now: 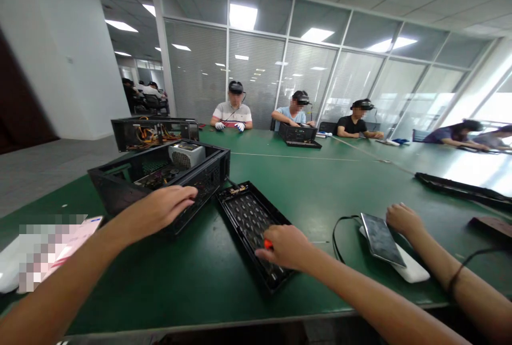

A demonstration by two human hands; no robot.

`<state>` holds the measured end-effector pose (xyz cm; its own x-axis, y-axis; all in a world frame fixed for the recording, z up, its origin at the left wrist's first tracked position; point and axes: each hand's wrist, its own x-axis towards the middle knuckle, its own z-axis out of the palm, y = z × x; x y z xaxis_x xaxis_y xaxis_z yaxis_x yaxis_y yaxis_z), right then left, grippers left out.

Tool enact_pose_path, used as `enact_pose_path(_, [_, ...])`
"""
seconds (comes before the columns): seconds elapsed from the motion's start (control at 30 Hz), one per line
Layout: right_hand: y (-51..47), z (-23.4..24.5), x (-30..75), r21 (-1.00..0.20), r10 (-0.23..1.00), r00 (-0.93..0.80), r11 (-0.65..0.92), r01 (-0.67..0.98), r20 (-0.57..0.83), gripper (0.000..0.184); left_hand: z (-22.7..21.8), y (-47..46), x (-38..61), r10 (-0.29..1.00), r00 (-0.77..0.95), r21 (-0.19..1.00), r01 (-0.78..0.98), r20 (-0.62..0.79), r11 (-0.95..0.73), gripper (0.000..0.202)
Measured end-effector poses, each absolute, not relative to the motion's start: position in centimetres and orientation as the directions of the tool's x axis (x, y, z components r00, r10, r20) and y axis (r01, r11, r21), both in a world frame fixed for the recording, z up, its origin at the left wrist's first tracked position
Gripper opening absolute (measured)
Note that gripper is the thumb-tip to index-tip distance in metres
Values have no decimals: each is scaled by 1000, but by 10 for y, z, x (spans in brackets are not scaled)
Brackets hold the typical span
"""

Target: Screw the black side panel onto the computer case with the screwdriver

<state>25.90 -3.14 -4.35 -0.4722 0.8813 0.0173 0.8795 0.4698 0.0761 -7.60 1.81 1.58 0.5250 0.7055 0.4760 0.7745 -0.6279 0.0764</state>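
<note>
My right hand [286, 249] is closed around a screwdriver [268, 243] with an orange handle. Its thin shaft points right, over the green table. Beneath this hand lies a black computer front panel [256, 222] with a honeycomb-like inner side. My left hand [170, 207] has its fingers curled together at the side of an open black computer case [132, 195]. What those fingers hold, if anything, is hidden. Inside the case sits a grey power supply [186, 154].
Behind stands a second open case [154, 134] with cables. A co-worker's hand [404, 219] rests right, beside a phone [382, 238] on a white object. Another lit phone screen [76, 243] lies left. Several people sit across the green table [328, 179]; a black panel [460, 187] lies far right.
</note>
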Motion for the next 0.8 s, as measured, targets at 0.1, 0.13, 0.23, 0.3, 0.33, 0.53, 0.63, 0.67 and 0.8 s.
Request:
enact_pose_path(0.1, [-70, -65, 256, 104, 865, -502, 500, 860, -6, 60, 16, 13, -144, 800, 444, 122, 840, 405, -528, 26])
enact_pose_path(0.13, [-77, -69, 254, 98, 864, -504, 501, 860, 4, 58, 15, 18, -160, 827, 374, 131, 877, 418, -463, 27])
enact_pose_path(0.23, [-86, -74, 246, 70, 877, -478, 475, 877, 43, 39, 9, 42, -182, 857, 189, 201, 927, 479, -317, 31])
enact_pose_path(0.3, [-86, -75, 241, 55, 896, -439, 436, 898, 64, 30, 6, 56, -178, 852, 147, 257, 915, 502, -310, 30])
enact_pose_path(0.33, [-86, -77, 239, 46, 905, -419, 417, 908, 75, 27, 4, 61, -172, 850, 130, 278, 910, 510, -306, 29])
enact_pose_path(0.53, [-86, -88, 236, -9, 923, -359, 364, 931, 136, 25, -11, 73, -135, 784, -13, 334, 909, 621, -249, 30])
enact_pose_path(0.63, [-82, -90, 237, -20, 934, -332, 338, 941, 133, 24, -20, 74, -114, 742, 5, 318, 902, 671, -294, 30])
enact_pose_path(0.67, [-80, -90, 238, -20, 938, -322, 327, 945, 130, 24, -23, 73, -105, 726, 23, 300, 901, 687, -312, 31])
enact_pose_path(0.8, [-70, -89, 250, -4, 959, -262, 264, 964, 108, 24, -33, 72, -59, 668, 111, 217, 896, 736, -388, 32])
